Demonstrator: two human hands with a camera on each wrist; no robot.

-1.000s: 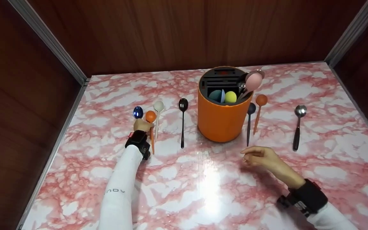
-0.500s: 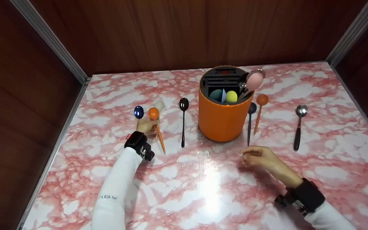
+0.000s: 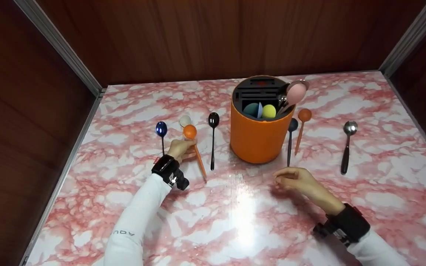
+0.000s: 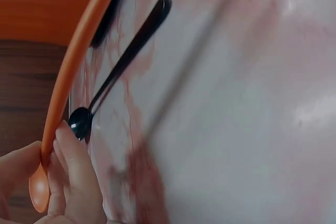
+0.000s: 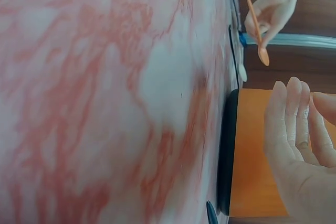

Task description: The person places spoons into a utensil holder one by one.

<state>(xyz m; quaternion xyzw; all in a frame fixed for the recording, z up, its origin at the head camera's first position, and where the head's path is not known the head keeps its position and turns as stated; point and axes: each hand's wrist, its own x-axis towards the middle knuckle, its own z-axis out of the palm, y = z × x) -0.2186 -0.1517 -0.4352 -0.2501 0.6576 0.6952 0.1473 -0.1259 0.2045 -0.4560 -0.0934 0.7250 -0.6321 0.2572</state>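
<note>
My left hand [image 3: 182,148] pinches an orange spoon [image 3: 200,160] near its bowl, its handle slanting toward me. In the left wrist view, thumb and fingers close on the spoon [image 4: 68,82], which is raised above the table. A cream spoon [image 3: 185,120] lies partly hidden behind that hand, and a blue spoon [image 3: 161,130] lies to its left. To its right rests a black spoon [image 3: 213,122]. My right hand [image 3: 298,181] hovers with relaxed fingers in front of the orange holder [image 3: 259,142]; nothing is in it, as the right wrist view of the hand [image 5: 299,135] shows.
Pink, yellow and teal utensils stand in the holder, among them a pink spoon [image 3: 296,93]. Right of the holder lie a dark spoon [image 3: 292,125], a second orange spoon [image 3: 304,115] and a metal spoon with a black handle [image 3: 350,129]. Wooden panels [image 3: 213,40] wall the marbled table.
My left hand has lifted the orange spoon and carried it rightward, the handle tilting; more of the blue spoon shows. My right hand has barely moved.
</note>
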